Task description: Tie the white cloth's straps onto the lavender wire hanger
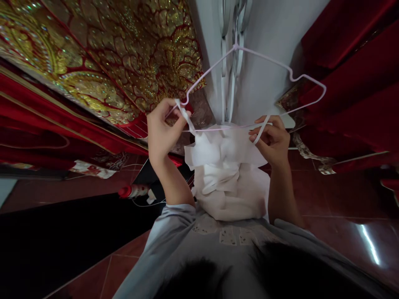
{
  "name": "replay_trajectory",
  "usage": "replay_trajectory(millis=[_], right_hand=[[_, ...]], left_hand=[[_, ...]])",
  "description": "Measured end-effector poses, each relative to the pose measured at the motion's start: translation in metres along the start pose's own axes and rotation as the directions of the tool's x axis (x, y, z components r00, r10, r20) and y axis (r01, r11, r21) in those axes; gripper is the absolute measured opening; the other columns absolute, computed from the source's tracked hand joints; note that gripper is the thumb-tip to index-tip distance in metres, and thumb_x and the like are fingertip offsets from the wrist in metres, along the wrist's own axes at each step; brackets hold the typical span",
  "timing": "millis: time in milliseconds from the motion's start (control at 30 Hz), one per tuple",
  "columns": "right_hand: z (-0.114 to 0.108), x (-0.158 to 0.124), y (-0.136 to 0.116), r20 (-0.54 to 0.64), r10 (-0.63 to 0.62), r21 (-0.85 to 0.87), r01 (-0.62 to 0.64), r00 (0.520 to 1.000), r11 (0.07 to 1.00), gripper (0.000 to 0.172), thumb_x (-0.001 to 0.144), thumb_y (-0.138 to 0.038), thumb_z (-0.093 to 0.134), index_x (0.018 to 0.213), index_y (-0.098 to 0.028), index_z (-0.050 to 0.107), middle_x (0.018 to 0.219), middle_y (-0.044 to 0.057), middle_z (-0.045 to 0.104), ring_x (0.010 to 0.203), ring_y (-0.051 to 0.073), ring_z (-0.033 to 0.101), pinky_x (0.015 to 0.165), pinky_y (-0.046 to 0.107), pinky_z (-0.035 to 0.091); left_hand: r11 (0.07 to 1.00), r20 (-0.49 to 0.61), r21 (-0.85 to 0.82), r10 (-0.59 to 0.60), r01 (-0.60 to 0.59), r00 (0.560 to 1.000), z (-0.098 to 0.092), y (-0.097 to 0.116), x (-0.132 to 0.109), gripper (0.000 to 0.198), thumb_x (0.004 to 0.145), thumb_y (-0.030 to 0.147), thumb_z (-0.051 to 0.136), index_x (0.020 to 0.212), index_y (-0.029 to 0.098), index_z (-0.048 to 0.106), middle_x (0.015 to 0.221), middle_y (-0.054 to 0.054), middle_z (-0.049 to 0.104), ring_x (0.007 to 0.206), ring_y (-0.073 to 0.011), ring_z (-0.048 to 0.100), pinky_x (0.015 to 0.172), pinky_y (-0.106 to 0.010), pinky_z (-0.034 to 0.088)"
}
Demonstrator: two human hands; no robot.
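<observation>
Grip closed on each side: left hand (162, 131) pinches a strap (188, 117) at the hanger (263, 57) end, right hand (274, 141) pinches another; the garment (227, 174) (white, crumpled) hangs between them.

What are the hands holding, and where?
A white garment by its straps: left fingers pinch one at the wire hanger's end, right fingers the other.

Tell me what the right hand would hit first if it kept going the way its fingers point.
Likely the bunched white cloth garment under the thin lilac wire hanger; the right hand points at it, depth unclear.
</observation>
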State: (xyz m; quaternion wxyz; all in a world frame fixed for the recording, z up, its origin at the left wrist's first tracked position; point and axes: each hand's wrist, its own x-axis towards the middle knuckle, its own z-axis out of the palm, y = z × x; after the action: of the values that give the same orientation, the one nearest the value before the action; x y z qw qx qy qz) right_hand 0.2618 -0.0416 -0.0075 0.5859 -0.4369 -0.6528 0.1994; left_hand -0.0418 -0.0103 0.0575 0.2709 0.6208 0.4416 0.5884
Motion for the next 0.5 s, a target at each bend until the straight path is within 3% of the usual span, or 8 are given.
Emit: replay_trajectory(millis=[100,200,267,333,400,500], right_hand=[[0.003,-0.002,-0.001,-0.001,0.020,0.019,-0.020,1.000,1.000,0.024,0.080,-0.048,0.084,0.079,-0.025,0.077,0.109,0.003,0.068,0.057,0.005,0.036,0.047,0.026,0.031],[0.004,-0.003,-0.001,0.002,0.011,0.027,-0.011,1.000,1.000,0.026,0.078,-0.048,0.086,0.085,-0.026,0.076,0.111,0.003,0.067,0.058,0.005,0.037,0.047,0.026,0.030],[0.005,-0.004,-0.002,-0.010,-0.011,0.035,0.011,1.000,0.999,0.030,0.077,-0.048,0.087,0.093,-0.026,0.073,0.112,0.003,0.067,0.058,0.005,0.036,0.048,0.027,0.030],[0.006,-0.006,-0.004,-0.002,-0.027,0.022,0.027,1.000,0.999,0.035,0.077,-0.048,0.087,0.100,-0.027,0.071,0.114,0.004,0.068,0.058,0.006,0.036,0.049,0.027,0.031],[0.007,-0.007,-0.006,0.035,-0.024,-0.007,0.024,0.999,1.000,0.039,0.078,-0.049,0.087,0.105,-0.027,0.070,0.118,0.006,0.068,0.060,0.007,0.039,0.051,0.028,0.034],[0.003,-0.005,-0.002,0.078,0.032,-0.034,-0.029,0.996,0.999,0.045,0.077,-0.046,0.088,0.114,-0.029,0.069,0.121,0.006,0.068,0.065,0.010,0.048,0.056,0.030,0.042]], left_hand=[[1.000,0.016,-0.009,0.025,-0.025,1.000,0.004,0.002,0.011,0.026,0.103,0.020,0.071,0.077,0.017,0.070,0.072,0.001,0.066,0.071,-0.0129,0.056,0.075,-0.028,0.046],[0.989,-0.147,-0.145,-0.036,0.015,0.989,0.013,-0.012,0.006,0.025,0.104,0.010,0.061,0.082,0.017,0.072,0.076,0.000,0.068,0.073,-0.0128,0.060,0.070,-0.027,0.046],[0.943,-0.336,-0.327,-0.173,0.058,0.926,0.023,-0.023,-0.005,0.015,0.099,0.010,0.063,0.090,0.020,0.069,0.079,0.000,0.068,0.070,-0.0126,0.062,0.065,-0.026,0.048],[0.859,-0.405,-0.503,-0.327,0.090,0.854,0.036,-0.031,-0.018,0.007,0.096,0.018,0.068,0.098,0.023,0.063,0.085,0.001,0.070,0.070,-0.0127,0.067,0.066,-0.025,0.052],[0.784,-0.321,-0.601,-0.416,0.157,0.851,0.050,-0.034,-0.030,0.015,0.095,0.029,0.072,0.102,0.024,0.060,0.089,0.000,0.073,0.077,-0.0142,0.073,0.073,-0.026,0.057],[0.744,-0.183,-0.632,-0.414,0.216,0.892,0.070,-0.032,-0.042,0.027,0.092,0.039,0.078,0.103,0.023,0.059,0.080,0.000,0.073,0.083,-0.0173,0.077,0.079,-0.027,0.059]])
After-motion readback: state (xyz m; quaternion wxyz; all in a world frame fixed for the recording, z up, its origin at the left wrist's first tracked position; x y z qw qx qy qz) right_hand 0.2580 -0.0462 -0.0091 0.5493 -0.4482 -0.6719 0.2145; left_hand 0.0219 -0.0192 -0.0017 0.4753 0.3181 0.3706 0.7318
